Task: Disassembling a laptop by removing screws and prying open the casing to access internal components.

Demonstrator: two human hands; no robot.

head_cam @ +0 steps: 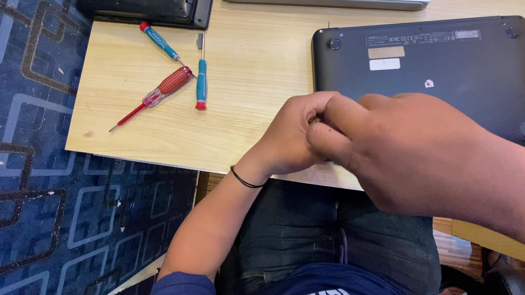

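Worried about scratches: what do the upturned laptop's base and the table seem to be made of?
The laptop base looks like matte black plastic: dull, even sheen, moulded round feet; painted metal can't be ruled out. The table looks like pale wood-grain laminate or veneer: regular streaks, smooth flat finish.

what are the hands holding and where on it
Cannot be told: left hand and right hand are pressed together at the black laptop's near edge, hiding anything between the fingers.
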